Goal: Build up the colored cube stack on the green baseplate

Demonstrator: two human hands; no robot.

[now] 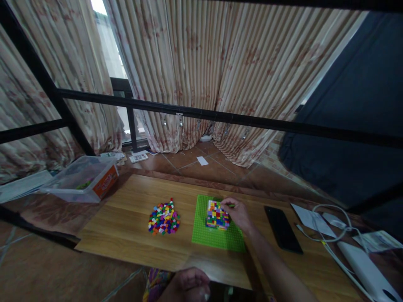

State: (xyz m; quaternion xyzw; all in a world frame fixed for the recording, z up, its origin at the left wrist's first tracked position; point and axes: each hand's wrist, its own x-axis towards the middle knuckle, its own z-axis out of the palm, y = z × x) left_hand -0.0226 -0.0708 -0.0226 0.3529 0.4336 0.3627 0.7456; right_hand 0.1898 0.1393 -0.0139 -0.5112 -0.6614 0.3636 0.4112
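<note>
Right hand (pixel 238 212): your fingers nearly pinched; hold unclear.
Left hand (pixel 190 286): half-curled, contents unclear.
Brick block (pixel 217 215): under your right fingertips on green board (pixel 199 235), partly built.
Loose bricks (pixel 163 219): left of right hand, unplaced.

The right hand (pixel 238 213) reaches over a green baseplate (pixel 201 235), its pinched fingertips at the far right edge of a multicoloured brick block (pixel 217 216); whether they grip a piece is unclear. Left of that hand lies a heap of loose bricks (pixel 164 218), and to its right a black phone (pixel 282 229). Nearer the body, the left hand (pixel 191 285) hangs half-curled by the near edge of the wooden table (pixel 126 226).
</note>
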